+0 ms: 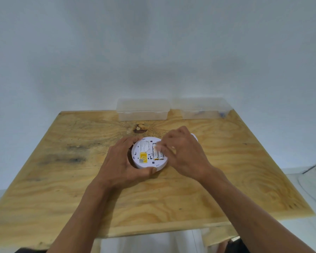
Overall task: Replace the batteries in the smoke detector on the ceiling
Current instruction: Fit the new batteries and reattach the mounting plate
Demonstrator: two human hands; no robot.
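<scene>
**Head view: detector down on the surface, batteries in the bay**

Head camera shows me the smoke detector (149, 153) lying back-up on the wooden surface (62, 179), off the ceiling, its battery bay uncovered. Two batteries (158, 153) lie side by side in the bay; I cannot tell whether they are the old cells or the fresh ones.

My left hand (123, 164) grasps the detector's rim, thumb along the near edge and fingers over the far left side, steadying it. My right hand (181, 152) hovers over the bay with its fingertips (160, 146) pinched at the far end of the batteries; motion blur keeps me from saying whether it grips one or only presses on it.

A small white part (194, 136) peeks out behind the right hand, possibly the bay cover or mounting plate. Two clear plastic boxes (142, 110) stand at the far edge against the wall.

I judge the task about midway: detector down and opened, swap under way; closing up and remounting on the ceiling are left.
</scene>
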